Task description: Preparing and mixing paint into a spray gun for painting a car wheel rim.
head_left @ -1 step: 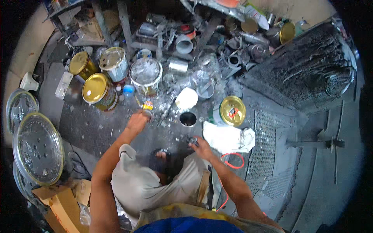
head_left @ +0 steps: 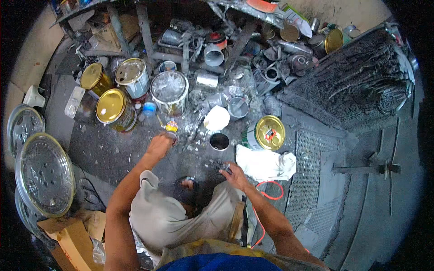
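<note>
hands low over a dark, speckled floor (head_left: 120,151), a person in creased pale trousers (head_left: 167,221) works amid paint-caked metal and dripping tins. the left hand (head_left: 158,146) has its fingers closed on a small round cup (head_left: 172,137), which sits at the hand's two o'clock, a yellow label just beyond. the right hand (head_left: 235,174) is clenched around a dark tool (head_left: 219,165), jutting toward ten o'clock; blur leaves its exact kind uncertain. at the right hand's eleven o'clock stands an open, dark-mouthed cylindrical can (head_left: 219,141); at two, near the fingers, lies a soft, rumpled white cloth (head_left: 266,163); at one, farther off, a glossy gold-topped tin (head_left: 270,132). room to move runs across the floor between the hands and out to the left hand's nine o'clock, bounded at twelve by a white-streaked bucket (head_left: 170,88) and, at the right hand's three, by a perforated metal panel (head_left: 305,174)
</note>
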The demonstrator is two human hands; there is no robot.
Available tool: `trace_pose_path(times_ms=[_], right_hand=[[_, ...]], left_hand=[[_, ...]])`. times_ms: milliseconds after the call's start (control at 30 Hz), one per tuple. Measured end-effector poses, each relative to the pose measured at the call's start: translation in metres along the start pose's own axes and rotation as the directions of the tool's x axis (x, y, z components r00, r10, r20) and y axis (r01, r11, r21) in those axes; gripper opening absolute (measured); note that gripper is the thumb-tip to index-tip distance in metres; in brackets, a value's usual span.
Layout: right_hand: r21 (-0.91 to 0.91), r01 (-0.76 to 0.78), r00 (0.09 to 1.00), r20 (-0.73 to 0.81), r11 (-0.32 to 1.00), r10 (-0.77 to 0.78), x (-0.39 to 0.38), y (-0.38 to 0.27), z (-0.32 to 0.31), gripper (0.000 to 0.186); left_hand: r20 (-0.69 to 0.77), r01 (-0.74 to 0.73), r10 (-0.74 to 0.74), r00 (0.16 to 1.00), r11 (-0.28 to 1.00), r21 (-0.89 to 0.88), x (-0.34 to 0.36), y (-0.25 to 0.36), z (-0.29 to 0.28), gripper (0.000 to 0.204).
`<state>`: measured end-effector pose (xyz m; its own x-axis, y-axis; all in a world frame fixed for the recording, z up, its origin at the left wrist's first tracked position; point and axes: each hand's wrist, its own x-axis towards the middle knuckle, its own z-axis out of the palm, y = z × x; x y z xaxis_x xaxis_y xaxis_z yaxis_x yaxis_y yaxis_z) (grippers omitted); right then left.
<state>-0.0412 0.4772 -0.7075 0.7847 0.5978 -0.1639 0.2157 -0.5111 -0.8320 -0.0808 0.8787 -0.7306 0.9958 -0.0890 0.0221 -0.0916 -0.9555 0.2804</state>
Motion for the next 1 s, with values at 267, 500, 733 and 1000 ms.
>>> trace_pose_path(times_ms=[267, 500, 733, 1000], right_hand=[[-0.02, -0.086, 0.996, 0.003, 0.996, 0.086, -0.028, -0.034, -0.03, 0.037], [-0.078, -0.048, 0.998, 0.044, 0.996, 0.051, -0.039, -0.041, -0.028, 0.041], [-0.045, -0.005, 0.988, -0.155, 0.999, -0.002, -0.035, -0.115, -0.036, 0.032], [0.054, 0.001, 0.988, -0.155, 0.999, 0.007, -0.033, -0.145, -0.051, 0.041]], left_hand=[[0.332, 0.438, -0.405, 0.852, 0.203, -0.876, -0.037, -0.021, -0.034, 0.027], [0.529, 0.29, -0.55, 0.646, -0.464, -0.837, -0.109, -0.073, 0.057, 0.022], [0.102, 0.524, -0.638, 0.763, 0.518, -0.676, -0.121, -0.04, 0.023, 0.038], [0.205, 0.297, -0.526, 0.826, 0.095, -0.95, -0.135, 0.076, -0.167, 0.039]])
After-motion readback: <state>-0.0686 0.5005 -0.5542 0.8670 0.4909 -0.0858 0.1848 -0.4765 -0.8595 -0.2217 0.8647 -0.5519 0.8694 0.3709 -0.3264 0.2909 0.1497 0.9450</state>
